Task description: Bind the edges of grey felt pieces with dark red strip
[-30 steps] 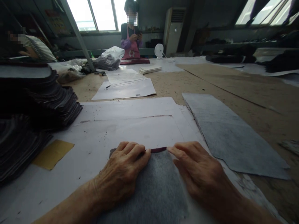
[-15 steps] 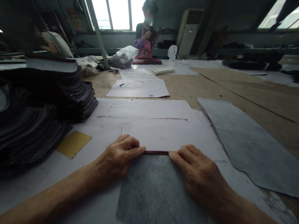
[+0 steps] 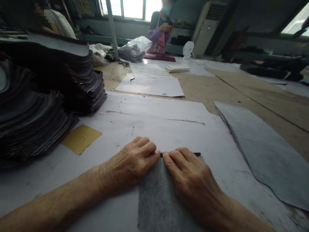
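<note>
Tabletop (image 3: pixel 200 87): sheet label (image 3: pixel 164 93) illegible; left hand (image 3: pixel 135 159), right hand (image 3: pixel 190 175) touching grey piece (image 3: pixel 156 199).

Workshop, sheet goods: dark sheets (image 3: pixel 94 91) are sitting in tall stacks on a broad counter (image 3: pixel 198 87); white paper (image 3: pixel 154 111) is covering part of it; a co-worker (image 3: pixel 155 24) in a pink apron (image 3: pixel 158 43) is standing opposite; a cabinet air conditioner (image 3: pixel 207 27) is standing behind.
</note>
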`<state>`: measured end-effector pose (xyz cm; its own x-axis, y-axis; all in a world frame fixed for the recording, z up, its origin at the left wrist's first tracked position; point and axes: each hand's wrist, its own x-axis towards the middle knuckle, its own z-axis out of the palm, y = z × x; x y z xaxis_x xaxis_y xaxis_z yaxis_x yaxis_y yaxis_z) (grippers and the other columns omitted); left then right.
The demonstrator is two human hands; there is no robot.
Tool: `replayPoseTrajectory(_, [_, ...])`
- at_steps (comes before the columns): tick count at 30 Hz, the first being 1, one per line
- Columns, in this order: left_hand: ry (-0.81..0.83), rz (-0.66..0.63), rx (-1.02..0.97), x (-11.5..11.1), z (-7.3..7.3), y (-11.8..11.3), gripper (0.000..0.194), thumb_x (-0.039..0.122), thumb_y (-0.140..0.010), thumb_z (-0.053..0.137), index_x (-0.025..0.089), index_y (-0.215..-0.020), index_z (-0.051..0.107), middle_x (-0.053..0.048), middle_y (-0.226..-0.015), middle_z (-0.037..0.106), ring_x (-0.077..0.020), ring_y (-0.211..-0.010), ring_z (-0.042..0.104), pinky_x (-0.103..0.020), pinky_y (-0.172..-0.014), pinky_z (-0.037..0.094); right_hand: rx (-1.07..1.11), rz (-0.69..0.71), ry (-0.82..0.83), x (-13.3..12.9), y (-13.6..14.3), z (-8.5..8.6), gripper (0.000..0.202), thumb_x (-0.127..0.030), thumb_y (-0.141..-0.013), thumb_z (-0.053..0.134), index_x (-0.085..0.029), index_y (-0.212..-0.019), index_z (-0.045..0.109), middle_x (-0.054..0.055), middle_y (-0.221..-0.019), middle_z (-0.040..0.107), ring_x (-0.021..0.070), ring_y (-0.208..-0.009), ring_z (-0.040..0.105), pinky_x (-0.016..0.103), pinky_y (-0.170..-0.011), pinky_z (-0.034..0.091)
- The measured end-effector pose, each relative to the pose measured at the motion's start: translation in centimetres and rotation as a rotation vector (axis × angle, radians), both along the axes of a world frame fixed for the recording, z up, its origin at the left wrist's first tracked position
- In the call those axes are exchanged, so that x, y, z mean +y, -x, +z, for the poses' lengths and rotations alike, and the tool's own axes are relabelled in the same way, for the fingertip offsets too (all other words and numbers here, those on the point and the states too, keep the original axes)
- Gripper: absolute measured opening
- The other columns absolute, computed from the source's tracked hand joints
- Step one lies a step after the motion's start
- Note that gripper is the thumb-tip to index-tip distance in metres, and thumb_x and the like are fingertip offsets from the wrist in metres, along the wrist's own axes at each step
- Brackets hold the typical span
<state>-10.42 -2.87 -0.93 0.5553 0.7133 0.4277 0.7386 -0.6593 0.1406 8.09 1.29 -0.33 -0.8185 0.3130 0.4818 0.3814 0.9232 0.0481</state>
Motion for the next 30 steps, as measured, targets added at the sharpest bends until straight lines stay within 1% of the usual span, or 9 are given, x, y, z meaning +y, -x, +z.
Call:
replayPoseTrajectory(4, [-0.005,-0.007,0.023,-0.1,0.2,0.4,0.019,0.010,-0.088,0.039,0.007,-0.094,0.056,-0.007,-0.083,0.051,-0.0167,-0.077,0.041,-0.034,-0.072,0.044,-0.057,0.026,-0.045,0.0,-0.3,-0.2,0.032,-0.003,-0.082,0.034,0.000,-0.096,0.063,0.011,-0.076,0.057,0.0206,-0.071,0.048,0.035,-0.060,0.050])
replayPoseTrajectory(9, [0.001,0.017,-0.055,-0.7,0.0,1.7,0.023,0.003,-0.085,0.038,0.007,-0.101,0.054,-0.007,-0.083,0.051,-0.0152,-0.075,0.040,-0.030,-0.068,0.044,-0.059,0.048,-0.049,0.5,-0.9,-0.1,0.036,-0.002,-0.081,0.032,-0.003,-0.098,0.063,0.011,-0.077,0.058,0.0200,-0.071,0.048,0.033,-0.058,0.049])
replayPoseTrajectory(13, [0.007,0.036,-0.028,-0.9,-0.1,1.8,0.022,0.001,-0.081,0.039,0.008,-0.096,0.055,-0.008,-0.084,0.051,-0.0162,-0.075,0.040,-0.031,-0.068,0.044,-0.065,0.059,-0.076,0.6,-0.9,-0.1,0.037,-0.001,-0.080,0.032,-0.002,-0.101,0.062,0.010,-0.078,0.058,0.0190,-0.069,0.048,0.031,-0.057,0.047])
replayPoseTrajectory(17, [0.004,0.066,0.048,-0.8,0.1,1.3,0.018,0.003,-0.081,0.040,0.008,-0.089,0.056,-0.007,-0.082,0.050,-0.0171,-0.075,0.041,-0.034,-0.070,0.044,-0.162,0.077,-0.076,0.3,-0.7,0.1,0.039,-0.003,-0.081,0.033,-0.003,-0.111,0.057,0.010,-0.079,0.058,0.0186,-0.068,0.048,0.030,-0.057,0.047])
replayPoseTrajectory(21, [-0.081,0.051,0.164,-1.0,0.3,0.7,0.013,0.008,-0.083,0.044,0.007,-0.083,0.057,-0.007,-0.079,0.050,-0.0189,-0.073,0.042,-0.036,-0.066,0.041,-0.253,0.072,-0.146,0.0,0.1,1.1,0.035,-0.003,-0.075,0.040,-0.004,-0.104,0.060,0.011,-0.077,0.057,0.0193,-0.065,0.047,0.030,-0.053,0.043])
replayPoseTrajectory(24, [-0.091,0.048,0.184,-1.1,0.3,0.6,0.012,0.008,-0.082,0.045,0.009,-0.078,0.057,-0.007,-0.078,0.052,-0.0192,-0.073,0.043,-0.036,-0.065,0.038,-0.330,0.052,-0.154,0.0,1.2,2.1,0.026,-0.001,-0.068,0.045,-0.011,-0.084,0.063,0.008,-0.068,0.055,0.0189,-0.058,0.044,0.030,-0.048,0.036])
replayPoseTrajectory(26, [-0.063,0.062,0.159,-1.1,0.2,0.9,0.013,0.009,-0.082,0.044,0.010,-0.080,0.057,-0.006,-0.078,0.052,-0.0190,-0.072,0.044,-0.036,-0.065,0.038,-0.308,0.032,-0.127,0.2,1.9,2.3,0.020,-0.002,-0.068,0.046,-0.015,-0.072,0.060,0.006,-0.066,0.053,0.0197,-0.060,0.044,0.031,-0.051,0.035])
replayPoseTrajectory(27, [-0.036,0.069,0.129,-1.0,0.2,1.2,0.014,0.009,-0.081,0.044,0.010,-0.084,0.058,-0.006,-0.079,0.053,-0.0189,-0.073,0.044,-0.036,-0.066,0.038,-0.275,0.040,-0.107,0.4,2.2,2.1,0.019,-0.002,-0.069,0.045,-0.016,-0.070,0.059,0.005,-0.068,0.053,0.0200,-0.062,0.044,0.032,-0.053,0.035])
replayPoseTrajectory(30, [0.018,0.103,-0.036,-0.8,0.4,2.5,0.026,0.006,-0.076,0.043,0.013,-0.099,0.056,-0.005,-0.086,0.055,-0.0178,-0.077,0.047,-0.036,-0.069,0.038,-0.168,0.056,-0.066,0.7,2.2,1.2,0.024,-0.001,-0.071,0.040,-0.014,-0.077,0.060,0.006,-0.072,0.052,0.0196,-0.067,0.044,0.031,-0.057,0.033])
